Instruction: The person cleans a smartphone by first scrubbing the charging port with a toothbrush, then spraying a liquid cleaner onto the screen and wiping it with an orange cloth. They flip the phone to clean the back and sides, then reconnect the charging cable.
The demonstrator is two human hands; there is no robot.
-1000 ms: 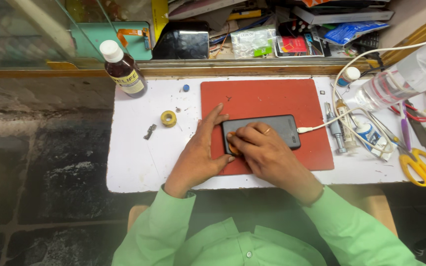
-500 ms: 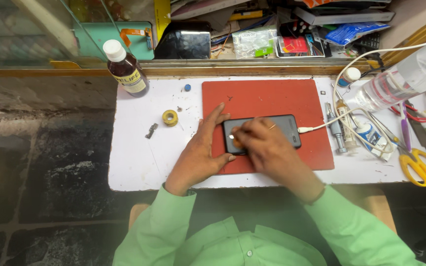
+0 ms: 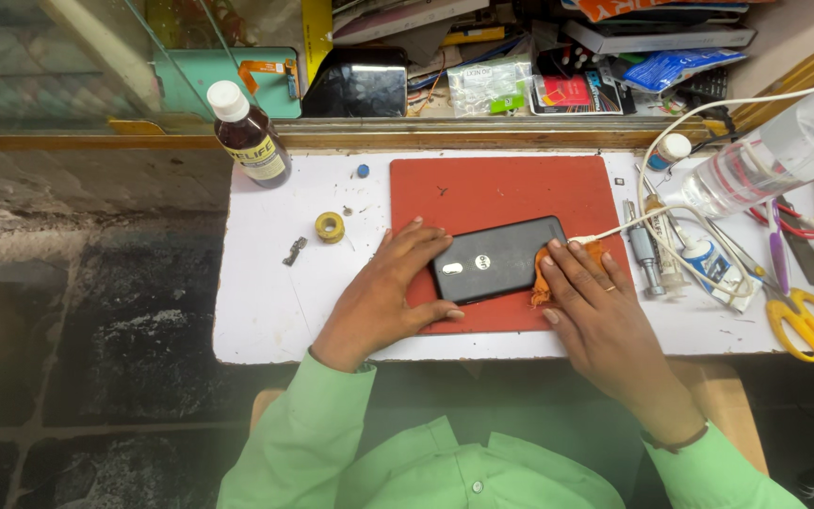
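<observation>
change: since half a second ago the right hand (image 3: 595,311) has slid off the top of the phone (image 3: 499,259) to its right end, so the phone's dark back now shows almost whole; the left hand (image 3: 390,297) has stayed at the phone's left end.
table: white worktop (image 3: 266,302), cluttered along its right side.
mat: red mat (image 3: 506,193) in the middle of the worktop, with the phone lying flat on its lower half.
left hand: open and spread, fingers apart, fingertips against the phone's left edge, thumb along its lower edge; steadies it, not clamped round it.
right hand: flat, fingers pressing an orange cloth (image 3: 544,278) against the phone's right end; nothing gripped in a fist.
bottles: brown bottle with a white cap (image 3: 247,137) at the worktop's back left corner; clear plastic bottle (image 3: 774,155) lying at the back right.
scissors: yellow-handled scissors (image 3: 803,320) near the right edge.
cable: white cable (image 3: 671,212) running up to the phone's right end.
tape: small yellow roll (image 3: 330,226), left of the mat, apart from the left hand.
</observation>
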